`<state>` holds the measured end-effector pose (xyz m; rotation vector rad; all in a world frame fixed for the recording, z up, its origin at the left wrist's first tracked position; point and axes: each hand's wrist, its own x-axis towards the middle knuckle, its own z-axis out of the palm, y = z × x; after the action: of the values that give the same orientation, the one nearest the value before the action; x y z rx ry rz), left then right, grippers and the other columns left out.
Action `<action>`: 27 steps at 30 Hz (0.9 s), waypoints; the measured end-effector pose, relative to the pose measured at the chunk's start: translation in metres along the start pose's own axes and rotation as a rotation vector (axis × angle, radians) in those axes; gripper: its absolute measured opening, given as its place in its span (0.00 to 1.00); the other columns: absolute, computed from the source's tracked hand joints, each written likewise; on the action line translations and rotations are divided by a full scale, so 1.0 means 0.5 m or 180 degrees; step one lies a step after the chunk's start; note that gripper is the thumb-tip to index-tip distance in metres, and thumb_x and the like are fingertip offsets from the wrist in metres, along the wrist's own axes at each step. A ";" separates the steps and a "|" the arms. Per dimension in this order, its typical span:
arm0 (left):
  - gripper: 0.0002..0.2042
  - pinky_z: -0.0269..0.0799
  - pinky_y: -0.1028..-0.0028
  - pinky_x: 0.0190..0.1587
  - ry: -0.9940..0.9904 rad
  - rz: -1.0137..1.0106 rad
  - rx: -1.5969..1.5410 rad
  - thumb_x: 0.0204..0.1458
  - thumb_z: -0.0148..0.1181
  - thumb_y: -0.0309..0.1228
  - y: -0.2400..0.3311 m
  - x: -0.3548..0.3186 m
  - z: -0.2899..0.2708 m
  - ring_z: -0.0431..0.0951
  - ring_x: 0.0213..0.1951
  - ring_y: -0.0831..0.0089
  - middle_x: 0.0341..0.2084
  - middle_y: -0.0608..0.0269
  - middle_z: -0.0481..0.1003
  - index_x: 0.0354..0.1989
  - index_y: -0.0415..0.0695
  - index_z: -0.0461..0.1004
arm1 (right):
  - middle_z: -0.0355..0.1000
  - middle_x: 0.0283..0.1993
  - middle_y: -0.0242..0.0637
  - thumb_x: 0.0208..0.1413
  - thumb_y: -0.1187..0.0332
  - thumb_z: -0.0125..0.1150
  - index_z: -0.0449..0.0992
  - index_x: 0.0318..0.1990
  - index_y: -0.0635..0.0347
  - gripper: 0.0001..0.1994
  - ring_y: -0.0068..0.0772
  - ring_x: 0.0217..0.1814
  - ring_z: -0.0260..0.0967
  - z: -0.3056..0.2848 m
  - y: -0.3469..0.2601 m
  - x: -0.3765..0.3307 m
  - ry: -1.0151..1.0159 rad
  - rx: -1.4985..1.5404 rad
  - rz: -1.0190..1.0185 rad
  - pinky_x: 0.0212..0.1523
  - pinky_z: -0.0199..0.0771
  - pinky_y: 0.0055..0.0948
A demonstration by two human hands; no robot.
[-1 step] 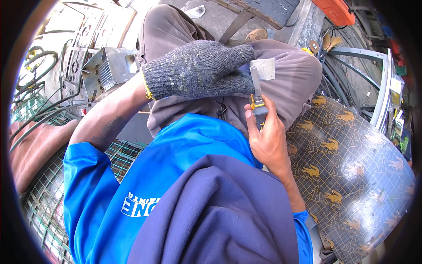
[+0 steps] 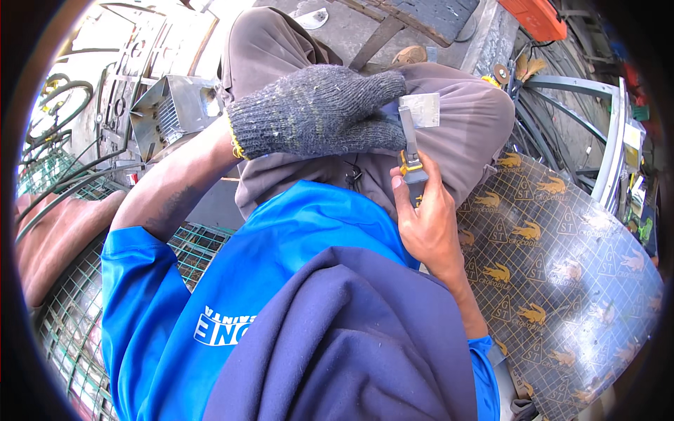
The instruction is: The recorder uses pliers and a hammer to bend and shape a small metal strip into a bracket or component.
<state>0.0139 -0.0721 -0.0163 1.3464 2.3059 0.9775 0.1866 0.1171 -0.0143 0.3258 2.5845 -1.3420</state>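
My left hand (image 2: pixel 316 112), in a grey knit glove, rests across my lap and pinches a small shiny metal plate (image 2: pixel 421 109) over my right knee. My bare right hand (image 2: pixel 425 224) grips the lower end of a slim grey tool with a yellow part, like a utility knife (image 2: pixel 408 147). The tool points up and its tip meets the plate's left edge beside the gloved fingers. Both hands work above my brown trousers (image 2: pixel 470 133). My blue shirt and a dark navy cloth fill the lower middle and hide the lower part of the tool's handle.
A dark glossy sheet with gold animal prints (image 2: pixel 562 259) lies at my right. A metal box with a grille (image 2: pixel 175 112) stands at the left, with green wire mesh (image 2: pixel 77 316) below it. Metal frames (image 2: pixel 604 140) and an orange object (image 2: pixel 537 17) sit at the upper right.
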 end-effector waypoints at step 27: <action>0.24 0.77 0.54 0.41 -0.0084 -0.0057 -0.0061 0.58 0.63 0.45 0.010 0.002 -0.012 0.82 0.39 0.45 0.35 0.43 0.80 0.58 0.43 0.73 | 0.75 0.36 0.35 0.67 0.58 0.62 0.71 0.48 0.62 0.16 0.26 0.41 0.71 0.002 -0.016 0.008 0.0163 0.0548 0.0259 0.46 0.71 0.30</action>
<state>0.0136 -0.0720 -0.0085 1.3210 2.2797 0.9680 0.1805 0.1120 -0.0097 0.4945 2.4714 -1.5491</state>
